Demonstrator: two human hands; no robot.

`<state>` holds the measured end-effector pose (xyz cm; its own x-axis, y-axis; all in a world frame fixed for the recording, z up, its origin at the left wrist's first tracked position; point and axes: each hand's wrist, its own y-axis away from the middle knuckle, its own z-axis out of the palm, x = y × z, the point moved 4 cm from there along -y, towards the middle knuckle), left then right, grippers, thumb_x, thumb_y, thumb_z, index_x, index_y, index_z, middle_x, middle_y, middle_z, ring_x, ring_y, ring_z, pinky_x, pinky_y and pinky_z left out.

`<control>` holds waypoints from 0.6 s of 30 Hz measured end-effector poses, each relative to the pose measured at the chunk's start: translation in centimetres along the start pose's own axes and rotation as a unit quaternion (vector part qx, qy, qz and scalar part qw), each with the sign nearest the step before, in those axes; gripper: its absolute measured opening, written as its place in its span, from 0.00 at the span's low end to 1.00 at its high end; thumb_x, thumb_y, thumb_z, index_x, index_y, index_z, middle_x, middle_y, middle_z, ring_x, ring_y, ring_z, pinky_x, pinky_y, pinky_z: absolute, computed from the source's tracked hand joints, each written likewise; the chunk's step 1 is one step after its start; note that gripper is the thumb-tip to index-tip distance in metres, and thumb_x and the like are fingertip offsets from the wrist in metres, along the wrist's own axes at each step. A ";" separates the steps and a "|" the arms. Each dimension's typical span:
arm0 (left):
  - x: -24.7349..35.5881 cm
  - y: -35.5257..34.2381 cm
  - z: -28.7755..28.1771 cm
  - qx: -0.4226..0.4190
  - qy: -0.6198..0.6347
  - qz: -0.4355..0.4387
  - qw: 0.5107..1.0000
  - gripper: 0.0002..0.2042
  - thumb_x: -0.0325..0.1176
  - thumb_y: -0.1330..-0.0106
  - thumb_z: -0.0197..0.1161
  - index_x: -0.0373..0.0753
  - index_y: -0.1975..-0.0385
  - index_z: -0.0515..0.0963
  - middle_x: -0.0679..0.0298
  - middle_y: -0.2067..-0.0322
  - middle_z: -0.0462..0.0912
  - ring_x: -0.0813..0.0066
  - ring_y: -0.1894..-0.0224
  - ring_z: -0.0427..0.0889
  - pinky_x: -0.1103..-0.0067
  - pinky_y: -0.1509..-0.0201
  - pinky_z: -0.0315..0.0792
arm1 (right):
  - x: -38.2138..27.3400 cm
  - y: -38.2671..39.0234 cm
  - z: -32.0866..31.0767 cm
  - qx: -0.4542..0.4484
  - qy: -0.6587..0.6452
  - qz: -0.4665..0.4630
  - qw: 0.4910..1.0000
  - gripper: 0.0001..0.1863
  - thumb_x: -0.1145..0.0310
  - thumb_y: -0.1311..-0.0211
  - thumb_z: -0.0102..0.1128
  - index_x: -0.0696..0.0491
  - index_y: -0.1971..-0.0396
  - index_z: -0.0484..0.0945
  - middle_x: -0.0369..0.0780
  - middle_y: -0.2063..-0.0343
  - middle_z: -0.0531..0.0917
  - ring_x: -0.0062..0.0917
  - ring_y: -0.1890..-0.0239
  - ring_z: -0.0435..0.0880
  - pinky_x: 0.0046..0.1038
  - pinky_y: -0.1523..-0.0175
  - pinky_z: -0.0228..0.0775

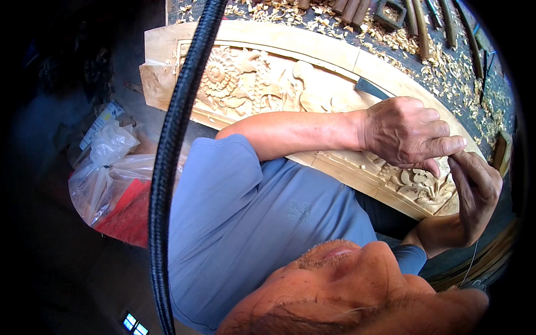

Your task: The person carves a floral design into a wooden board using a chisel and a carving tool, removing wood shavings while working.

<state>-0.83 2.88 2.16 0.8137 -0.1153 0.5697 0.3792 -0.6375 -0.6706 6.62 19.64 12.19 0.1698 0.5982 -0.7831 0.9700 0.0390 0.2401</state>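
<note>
Head view, carved panel in front of the seated worker. Carved wooden panel (223, 75), pale and curved along its far edge, lies on the dark desk (460, 61) under the left forearm; flowers and leaves stand out in relief at both ends. Left hand (405, 131), above the panel's right part: fingers bent, one finger reaching out, thumb apart and pointing down. Right hand (477, 184), beside the panel's right end: fingertips brought up to the left hand's outstretched finger. Whether the grip of either hand pinches some small thing cannot be told.

Handling (judged): stiff, fairly heavy and awkwardly long; plain wood should not be slippery. Thin petals and stems look liable to chip, so the smooth outer border is the better place to take hold, one hand toward each end.

Containers: a clear plastic bag (106, 162), gathered at its neck, sits left of the worker by a red object (128, 215); its contents are unclear. Wood shavings (441, 72) and wooden-handled tools (421, 33) lie beyond the panel.
</note>
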 end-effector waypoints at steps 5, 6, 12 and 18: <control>-0.1 -0.2 -0.5 0.003 -0.017 -0.018 1.000 0.32 0.65 0.31 0.61 0.43 0.42 0.83 0.70 0.69 0.81 0.74 0.73 0.82 0.76 0.73 0.76 | -1.0 -0.5 1.1 0.081 0.044 -0.046 0.995 0.11 0.86 0.43 0.73 0.68 0.59 0.86 0.49 0.71 0.86 0.31 0.71 0.86 0.28 0.64 0.74; -0.1 -0.3 -0.6 0.007 -0.021 -0.025 0.999 0.32 0.66 0.30 0.61 0.43 0.43 0.84 0.70 0.70 0.81 0.74 0.73 0.81 0.76 0.73 0.76 | -1.0 -0.6 1.2 0.088 0.049 -0.053 0.994 0.11 0.86 0.43 0.73 0.68 0.59 0.86 0.49 0.72 0.86 0.30 0.72 0.86 0.28 0.65 0.73; -0.2 -0.4 -1.1 0.032 -0.066 -0.039 0.997 0.27 0.62 0.35 0.68 0.41 0.53 0.86 0.70 0.77 0.77 0.74 0.77 0.81 0.76 0.78 0.73 | 0.2 -1.3 1.7 0.059 -0.011 -0.032 0.998 0.12 0.85 0.45 0.74 0.67 0.59 0.88 0.48 0.73 0.86 0.29 0.72 0.86 0.27 0.66 0.73; -0.2 -0.2 -1.4 0.039 -0.079 -0.056 0.995 0.25 0.61 0.27 0.63 0.43 0.55 0.87 0.71 0.78 0.76 0.74 0.80 0.77 0.77 0.78 0.70 | -0.5 -1.7 2.2 0.068 -0.017 -0.049 0.996 0.12 0.82 0.44 0.77 0.66 0.58 0.89 0.47 0.74 0.87 0.28 0.73 0.87 0.26 0.66 0.74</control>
<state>-1.70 2.00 2.79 0.8215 0.0778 0.5648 0.4990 -0.5774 -0.6462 5.30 17.52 10.95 0.0762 0.5689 -0.8188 0.9964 -0.0138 0.0832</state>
